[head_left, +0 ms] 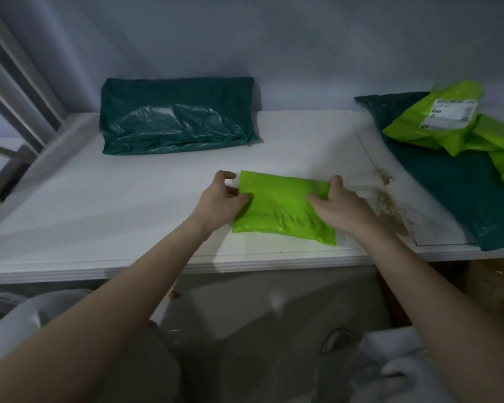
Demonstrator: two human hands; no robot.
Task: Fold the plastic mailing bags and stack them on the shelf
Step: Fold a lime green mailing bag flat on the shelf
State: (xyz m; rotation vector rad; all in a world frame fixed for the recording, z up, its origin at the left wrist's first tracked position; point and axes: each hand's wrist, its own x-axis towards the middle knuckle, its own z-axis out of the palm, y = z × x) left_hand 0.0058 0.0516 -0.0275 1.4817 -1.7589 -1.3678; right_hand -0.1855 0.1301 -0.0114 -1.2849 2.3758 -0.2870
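Handling assessment: the folded lime-green plastic mailing bag [282, 209] appears thin, light, soft and slick; it is judged likely to spring open unless pinched at opposite side edges. Left hand [223, 199] grips its left edge, thumb on top; right hand [336, 203] grips the right edge. The bag is a glossy, slightly wrinkled rectangle lying flat near the front of the white shelf [128, 213]. A folded dark-teal plastic bag [175, 117] rests against the rear wall. Unfolded green and teal bags [454, 141] lie heaped at the right.
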